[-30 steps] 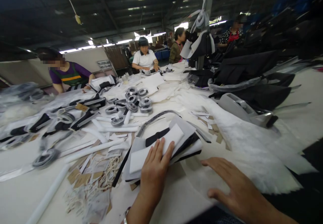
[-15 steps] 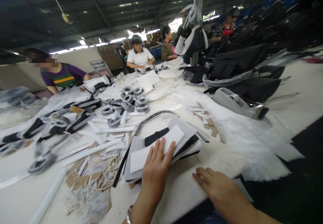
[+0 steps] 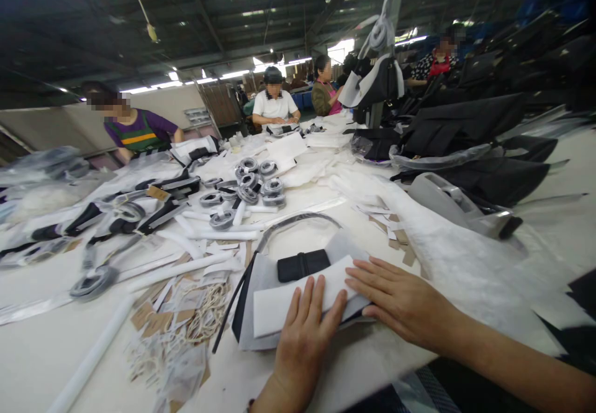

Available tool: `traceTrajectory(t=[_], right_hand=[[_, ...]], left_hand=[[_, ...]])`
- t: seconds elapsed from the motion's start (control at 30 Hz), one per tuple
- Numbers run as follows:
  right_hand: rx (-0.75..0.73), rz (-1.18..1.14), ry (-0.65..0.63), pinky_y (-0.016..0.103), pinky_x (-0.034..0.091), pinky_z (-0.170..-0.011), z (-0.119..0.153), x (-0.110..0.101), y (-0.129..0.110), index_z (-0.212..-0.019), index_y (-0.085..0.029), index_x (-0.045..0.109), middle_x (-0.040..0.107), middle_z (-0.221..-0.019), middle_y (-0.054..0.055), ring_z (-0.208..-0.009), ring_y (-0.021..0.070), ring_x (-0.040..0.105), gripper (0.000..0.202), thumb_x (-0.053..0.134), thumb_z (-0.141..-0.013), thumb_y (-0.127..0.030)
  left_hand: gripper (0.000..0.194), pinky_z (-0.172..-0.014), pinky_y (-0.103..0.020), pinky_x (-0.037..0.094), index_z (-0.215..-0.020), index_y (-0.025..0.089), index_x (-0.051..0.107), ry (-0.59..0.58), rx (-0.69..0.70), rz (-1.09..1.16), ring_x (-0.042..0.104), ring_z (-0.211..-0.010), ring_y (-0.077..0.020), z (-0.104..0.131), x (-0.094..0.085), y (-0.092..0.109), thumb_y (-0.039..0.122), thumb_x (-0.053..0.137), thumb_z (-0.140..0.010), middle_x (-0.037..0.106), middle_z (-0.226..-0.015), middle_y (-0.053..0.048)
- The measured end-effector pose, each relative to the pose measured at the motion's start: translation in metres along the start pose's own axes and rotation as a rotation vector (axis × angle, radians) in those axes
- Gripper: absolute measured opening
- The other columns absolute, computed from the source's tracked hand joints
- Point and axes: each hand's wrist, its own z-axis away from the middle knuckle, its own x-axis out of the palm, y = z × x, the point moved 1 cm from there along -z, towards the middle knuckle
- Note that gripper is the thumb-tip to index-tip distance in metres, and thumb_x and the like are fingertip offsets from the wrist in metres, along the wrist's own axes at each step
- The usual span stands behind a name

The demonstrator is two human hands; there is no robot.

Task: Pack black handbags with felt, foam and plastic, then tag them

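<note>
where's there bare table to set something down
Bare table lies left of the long white tube; a smaller patch sits between the paper tags and the left hand. It's crowded around the coiled straps and tags.

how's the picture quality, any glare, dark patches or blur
Head view: strip lights and a bright window glare at the back; head view, upper right: the dark pile loses detail in gloom; head view, left edge: clear plastic looks smeared and stretched; head view, lower centre: left hand, right hand and white pad read fairly clearly.
</note>
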Motion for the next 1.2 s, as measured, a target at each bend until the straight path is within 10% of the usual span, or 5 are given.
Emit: traceTrajectory(t=[0.2, 0.4, 0.7, 0.9, 1.2], right_hand=[[0.039, -0.007, -0.027, 0.044, 0.047, -0.11, 0.02, 0.03, 0.009, -0.141, -0.02, 0.054, 0.057, -0.143, 0.009, -0.133, 0.0262, 0.052, 0.045, 0.057, -0.097, -0.027], [0.049, -0.122, -0.08, 0.04, 0.053, -0.102, 0.006, 0.014, 0.019, -0.129, -0.021, 0.065, 0.068, -0.128, 0.008, -0.118, 0.0243, 0.064, 0.034, 0.055, -0.099, -0.032], [0.204, 0.033, -0.318, 0.034, 0.051, -0.097, -0.133, 0.037, 0.105, -0.123, -0.016, 0.065, 0.067, -0.123, 0.011, -0.114, 0.0222, 0.063, 0.032, 0.052, -0.095, -0.007], [0.201, 0.132, -0.562, 0.041, 0.057, -0.084, -0.188, 0.079, 0.124, -0.117, -0.015, 0.062, 0.065, -0.115, 0.008, -0.097, 0.0204, 0.066, 0.028, 0.063, -0.096, -0.033], [0.172, 0.241, -0.491, 0.031, 0.047, -0.077, -0.2, 0.014, 0.115, -0.104, -0.017, 0.063, 0.07, -0.097, 0.006, -0.09, 0.0205, 0.065, 0.016, 0.052, -0.097, -0.025]], left_hand=[[0.048, -0.11, -0.047, 0.043, -0.15, 0.028, 0.04, -0.162, 0.052, 0.013, 0.038, -0.143, -0.0269, 0.0, -0.01, 0.003, 0.031, 0.044, -0.102, 0.04, -0.156, -0.007], [0.057, -0.122, -0.054, 0.014, -0.15, 0.019, 0.04, -0.28, 0.055, 0.115, 0.028, -0.147, -0.0246, -0.009, -0.018, 0.008, 0.048, 0.04, -0.101, 0.034, -0.159, -0.002], [0.042, -0.125, -0.049, 0.0, -0.145, 0.032, 0.047, -0.027, -0.007, 0.048, 0.037, -0.143, -0.0186, -0.005, 0.0, 0.016, 0.037, 0.04, -0.103, 0.047, -0.152, 0.005], [0.035, -0.125, -0.056, 0.009, -0.133, 0.035, 0.06, 0.235, -0.099, 0.068, 0.038, -0.144, -0.0211, 0.002, 0.028, 0.026, 0.035, 0.044, -0.102, 0.052, -0.147, 0.005], [0.029, -0.124, -0.058, 0.012, -0.125, 0.036, 0.065, 0.331, -0.144, 0.094, 0.04, -0.143, -0.0226, 0.0, 0.039, 0.029, 0.037, 0.053, -0.098, 0.055, -0.144, 0.004]])
